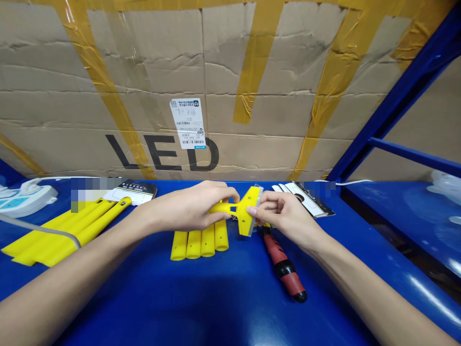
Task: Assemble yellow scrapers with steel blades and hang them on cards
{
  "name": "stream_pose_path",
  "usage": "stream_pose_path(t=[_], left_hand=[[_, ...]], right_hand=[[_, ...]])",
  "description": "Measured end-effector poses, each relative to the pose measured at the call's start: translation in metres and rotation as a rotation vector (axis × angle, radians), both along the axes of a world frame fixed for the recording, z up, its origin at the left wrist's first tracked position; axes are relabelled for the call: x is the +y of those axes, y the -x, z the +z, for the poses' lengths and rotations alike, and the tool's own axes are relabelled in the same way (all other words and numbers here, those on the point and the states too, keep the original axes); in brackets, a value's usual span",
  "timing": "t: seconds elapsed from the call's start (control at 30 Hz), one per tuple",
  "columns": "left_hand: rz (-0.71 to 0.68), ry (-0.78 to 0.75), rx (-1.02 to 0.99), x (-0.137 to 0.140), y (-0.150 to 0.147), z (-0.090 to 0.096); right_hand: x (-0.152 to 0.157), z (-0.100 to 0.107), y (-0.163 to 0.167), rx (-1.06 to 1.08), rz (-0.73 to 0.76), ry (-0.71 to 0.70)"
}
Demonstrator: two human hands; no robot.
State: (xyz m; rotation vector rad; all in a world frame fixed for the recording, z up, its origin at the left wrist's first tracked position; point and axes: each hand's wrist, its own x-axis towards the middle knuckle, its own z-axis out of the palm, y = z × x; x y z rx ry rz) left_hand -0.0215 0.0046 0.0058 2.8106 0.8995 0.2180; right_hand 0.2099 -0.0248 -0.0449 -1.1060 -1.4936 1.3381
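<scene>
Yellow scraper (245, 218), over a blue tabletop (216, 302), beside tubes (200, 244); pinched at the neck by fingers of the left hand (192, 206), held at the head between thumb and fingers of the right hand (293, 218). Best to steady by the neck, keeping skin off the pale edge (251, 230).

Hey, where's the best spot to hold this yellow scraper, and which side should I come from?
I'd hold the yellow scraper by its narrow stem, from the left, as your left hand does. The stem points that way, while the head flares toward a straight, pale strip on the right, possibly a blade; your right hand grips the head close to it.
</scene>
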Motion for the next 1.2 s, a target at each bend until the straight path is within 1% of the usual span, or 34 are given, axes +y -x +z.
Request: stream_pose_path(t=[0.1,0.3,0.53,0.6,0.67,0.73,0.83,0.93,1.03,1.2], left_hand=[[0.020,0.041,0.008,-0.002,-0.005,0.004],[-0.003,0.099,-0.051,-0.001,-0.010,0.005],[0.015,0.101,-0.089,0.001,-0.008,0.003],[0.020,0.099,-0.089,0.002,-0.007,0.004],[0.056,0.068,-0.087,0.003,-0.005,0.007],[0.115,0.034,-0.074,0.005,0.000,0.012],[0.202,0.055,-0.037,0.007,0.007,0.018],[0.271,0.108,0.001,0.008,0.011,0.019],[0.290,0.145,0.028,0.008,0.011,0.016],[0.277,0.168,0.074,0.009,0.009,0.013]], right_hand=[[-0.002,0.001,0.002,0.016,0.015,-0.025],[-0.003,0.003,0.003,0.019,0.065,-0.007],[-0.004,-0.001,0.005,-0.006,0.053,-0.049],[-0.004,-0.001,0.005,-0.008,0.052,-0.048],[-0.003,0.001,0.004,-0.035,0.038,-0.073],[-0.002,0.004,0.001,-0.133,-0.019,-0.150],[-0.001,0.006,-0.003,-0.441,-0.119,-0.342],[-0.002,0.003,-0.003,-0.747,-0.103,-0.486],[-0.003,-0.001,0.000,-0.909,-0.048,-0.550],[-0.003,-0.005,0.006,-1.074,-0.036,-0.576]])
